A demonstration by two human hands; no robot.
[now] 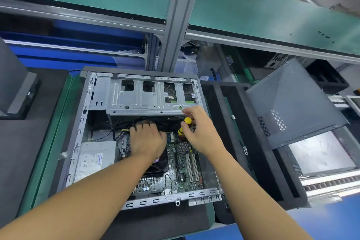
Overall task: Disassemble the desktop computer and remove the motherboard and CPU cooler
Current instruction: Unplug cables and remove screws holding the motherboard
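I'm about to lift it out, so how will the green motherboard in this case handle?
Probably stiff but fragile: the motherboard is a thin board crowded with slots and small parts. Likely heavier on the cooler side. Cables near the left hand may tug it.

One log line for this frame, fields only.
case: open | motherboard: in case | left hand: among black cables, grip unclear | right hand: holds yellow screwdriver
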